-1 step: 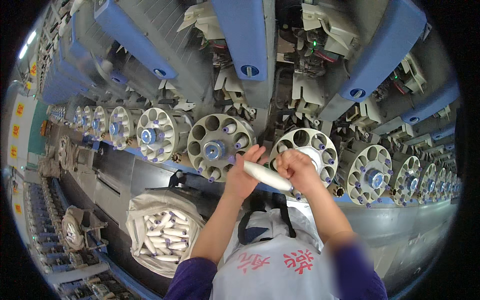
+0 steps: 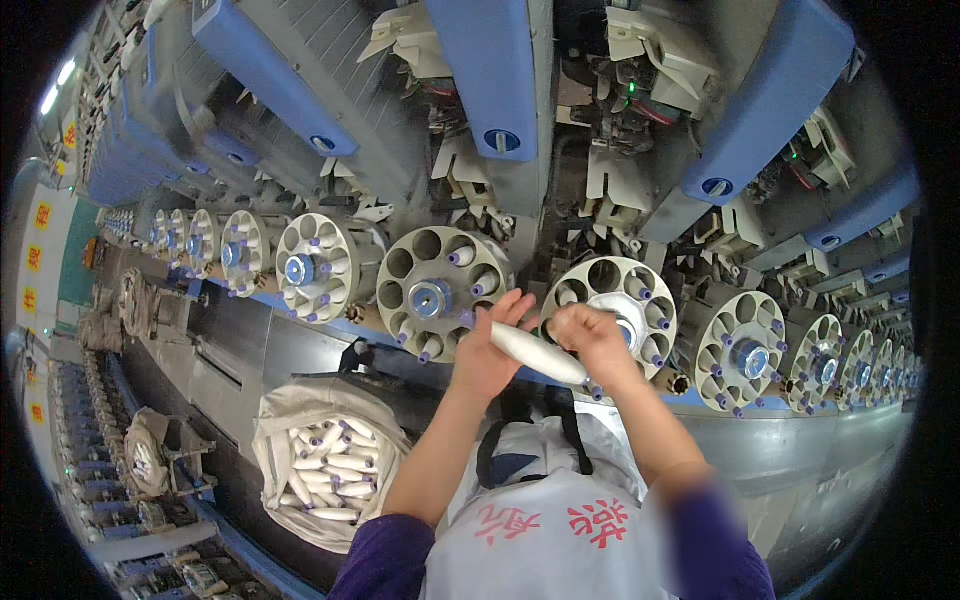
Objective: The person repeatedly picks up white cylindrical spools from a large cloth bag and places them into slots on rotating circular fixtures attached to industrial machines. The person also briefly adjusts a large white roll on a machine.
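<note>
A white yarn bobbin point(image 2: 540, 355) with purple tube ends lies slantwise in my left hand point(image 2: 487, 350), its fingers curled up around the upper-left end. My right hand point(image 2: 592, 338) is closed in a pinch just above the bobbin's other end. Whatever its fingertips grip, perhaps a thread, is too fine to make out. Behind the hands stand two round cream magazines: the left one point(image 2: 430, 243) has several vacant pockets along its top and left, and the right one point(image 2: 603, 272) carries bobbins in several pockets, partly hidden by my right hand.
An open cloth sack point(image 2: 275, 440) full of white bobbins stands at lower left. More round magazines point(image 2: 735, 300) run in a row to both sides. Blue-and-grey machine arms point(image 2: 490, 80) rise behind them. A second row of machinery point(image 2: 100, 470) lies along the far left.
My right hand has moved very slightly and its fingers look a little more blurred. The bobbin stays in my left hand.
</note>
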A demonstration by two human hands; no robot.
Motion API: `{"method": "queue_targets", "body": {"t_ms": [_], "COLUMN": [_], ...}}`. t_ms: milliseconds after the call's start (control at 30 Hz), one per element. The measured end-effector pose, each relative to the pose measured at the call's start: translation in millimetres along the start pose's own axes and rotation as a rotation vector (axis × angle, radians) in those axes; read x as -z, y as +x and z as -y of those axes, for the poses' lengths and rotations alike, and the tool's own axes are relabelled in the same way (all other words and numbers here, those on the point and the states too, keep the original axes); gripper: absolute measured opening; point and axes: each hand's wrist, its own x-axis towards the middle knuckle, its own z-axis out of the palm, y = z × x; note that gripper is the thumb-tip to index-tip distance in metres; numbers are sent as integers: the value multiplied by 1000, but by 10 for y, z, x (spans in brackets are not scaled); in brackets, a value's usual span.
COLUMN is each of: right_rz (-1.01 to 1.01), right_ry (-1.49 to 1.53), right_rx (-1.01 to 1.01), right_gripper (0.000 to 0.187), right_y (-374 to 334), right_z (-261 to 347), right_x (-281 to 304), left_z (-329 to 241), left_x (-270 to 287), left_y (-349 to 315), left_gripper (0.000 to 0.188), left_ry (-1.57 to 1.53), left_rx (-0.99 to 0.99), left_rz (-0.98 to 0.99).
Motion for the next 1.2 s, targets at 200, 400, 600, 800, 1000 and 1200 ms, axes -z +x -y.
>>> {"method": "queue_targets", "body": {"t_ms": [200, 400, 600, 800, 1000, 1200], "right_rz": [-212, -120, 301, -85, -146, -69], "right_ry": [-735, -346, 569, -244, -1529, -1981], "right_rx": [373, -8, -600, -80, 351, 312], "right_gripper": [24, 13, 11, 14, 16, 29], "right_y": [-241, 95, -282, -393, -261, -300], "right_z": [-238, -517, -274, -360, -1042, -1047], "right_x": [-353, -288, 103, 618, 1035, -118], "left_z": [220, 418, 760, 925, 377, -418], "left_x": [-142, -7, 71, 176, 1677, 3985], "left_y": [-136, -117, -155, -373, -1609, -3696], "left_gripper": [43, 36, 33, 63, 36, 29], "left_ry": [-45, 63, 63, 272, 276, -23], "left_rx": [-75, -298, -218, 7, -224, -342], "left_rz": [-309, -356, -496, -324, -752, -1578]}}
